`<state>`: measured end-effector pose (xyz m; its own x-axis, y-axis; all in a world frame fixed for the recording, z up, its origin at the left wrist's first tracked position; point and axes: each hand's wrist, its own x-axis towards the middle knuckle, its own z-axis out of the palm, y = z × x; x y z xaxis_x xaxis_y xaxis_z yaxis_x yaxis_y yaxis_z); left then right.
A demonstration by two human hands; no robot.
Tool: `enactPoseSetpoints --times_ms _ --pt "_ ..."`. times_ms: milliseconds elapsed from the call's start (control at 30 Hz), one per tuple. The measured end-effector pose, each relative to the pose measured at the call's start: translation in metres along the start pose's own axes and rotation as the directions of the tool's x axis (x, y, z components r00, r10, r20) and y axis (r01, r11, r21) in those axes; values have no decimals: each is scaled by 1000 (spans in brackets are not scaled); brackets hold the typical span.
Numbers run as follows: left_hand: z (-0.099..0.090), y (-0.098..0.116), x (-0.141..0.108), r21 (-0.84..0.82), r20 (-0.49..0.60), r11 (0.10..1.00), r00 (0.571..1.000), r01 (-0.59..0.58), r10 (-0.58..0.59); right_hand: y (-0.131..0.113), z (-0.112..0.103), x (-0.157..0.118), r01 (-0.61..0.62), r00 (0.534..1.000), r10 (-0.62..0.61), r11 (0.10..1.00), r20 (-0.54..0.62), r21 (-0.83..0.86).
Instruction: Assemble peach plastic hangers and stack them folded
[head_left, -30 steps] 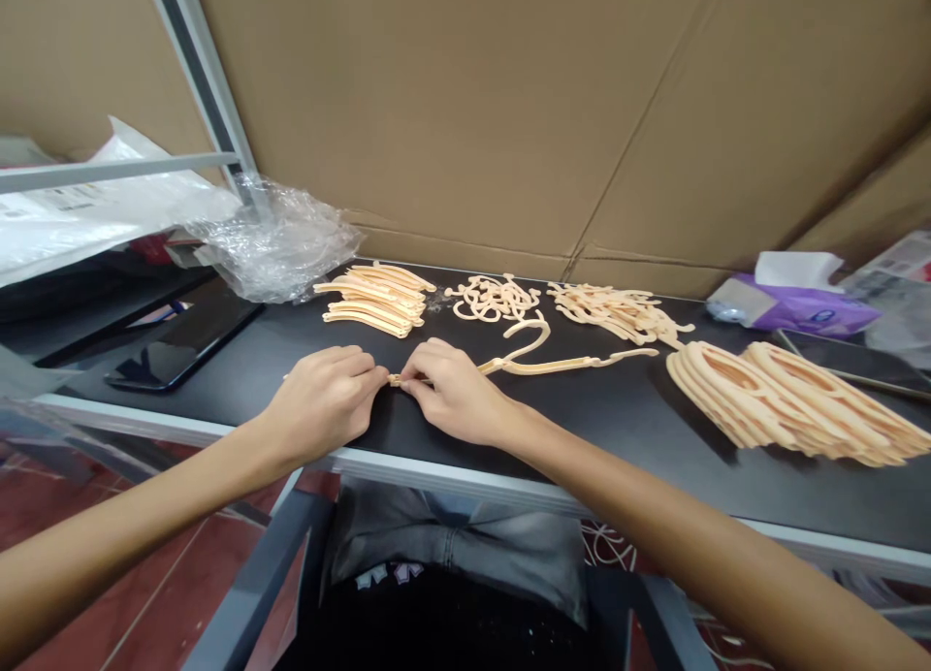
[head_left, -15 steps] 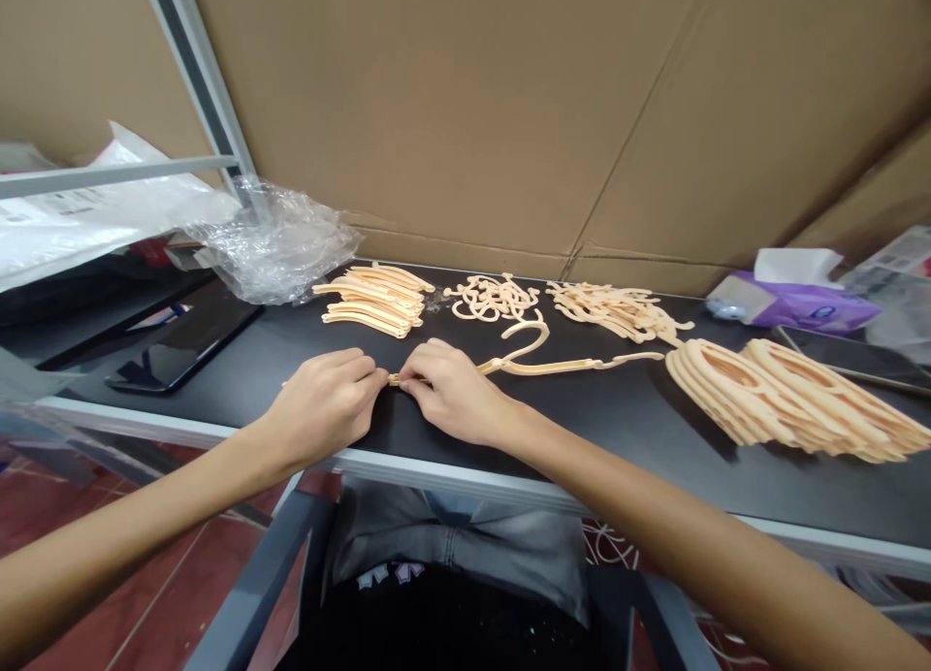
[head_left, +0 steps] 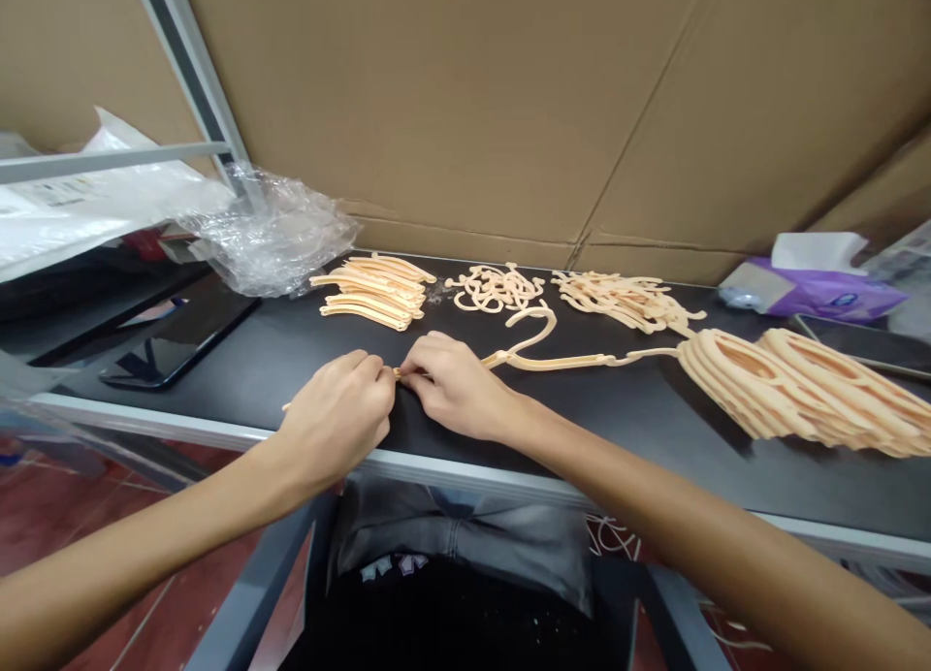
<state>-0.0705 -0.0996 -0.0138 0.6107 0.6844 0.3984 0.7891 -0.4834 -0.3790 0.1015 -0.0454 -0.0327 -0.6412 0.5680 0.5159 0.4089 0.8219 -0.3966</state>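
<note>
A beige plastic folding hanger point(head_left: 563, 363) lies stretched out over the black tabletop, its hook pointing away from me. My right hand point(head_left: 458, 385) is closed on the hanger's left arm. Right beside it, my left hand point(head_left: 340, 414) pinches the end section of the same arm, and a small tip of that piece shows left of the hand. The fingertips of both hands nearly meet at a joint, which they largely cover. Beyond the hands lie a stack of curved hanger arms point(head_left: 378, 291), a heap of hooks point(head_left: 496, 289) and a pile of thin end pieces point(head_left: 626, 301).
Several hangers point(head_left: 786, 390) are stacked at the right, near a purple tissue pack point(head_left: 829, 291) and a dark phone-like slab point(head_left: 865, 343). On the left are a black phone point(head_left: 178, 334) and crumpled clear plastic point(head_left: 272, 230). Cardboard point(head_left: 451, 118) stands behind the table.
The view has shifted slightly. My left hand has turned a little and pressed closer to the right hand, covering more of the joint. The hanger stays in both hands.
</note>
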Motion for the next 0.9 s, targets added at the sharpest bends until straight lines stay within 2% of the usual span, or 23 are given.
enactPoseSetpoints --times_ms 100,233,300,433,600,767,900 --pt "-5 0 4 -21 93 999 995 47 -45 0 -1 0 -6 1000 6 1000 7 21" --pt "-11 -5 10 -72 253 991 963 111 -89 -1 -2 0 -22 1000 22 998 6 52" --pt "-12 -9 12 -95 288 988 953 124 -92 -1 -2 0 -27 1000 26 998 8 56" --pt "-9 -17 14 -158 250 984 967 81 -40 0 -2 0 -21 1000 20 998 23 60" --pt "-8 -26 15 -227 169 973 982 -50 90 3 -2 0 12 999 -14 998 35 61" --pt "-4 -36 10 -281 151 948 968 -152 200 4 -2 0 47 998 -48 998 28 48" --pt "4 -50 7 -327 90 900 938 -288 333 4 -3 0 68 997 -70 995 30 76"
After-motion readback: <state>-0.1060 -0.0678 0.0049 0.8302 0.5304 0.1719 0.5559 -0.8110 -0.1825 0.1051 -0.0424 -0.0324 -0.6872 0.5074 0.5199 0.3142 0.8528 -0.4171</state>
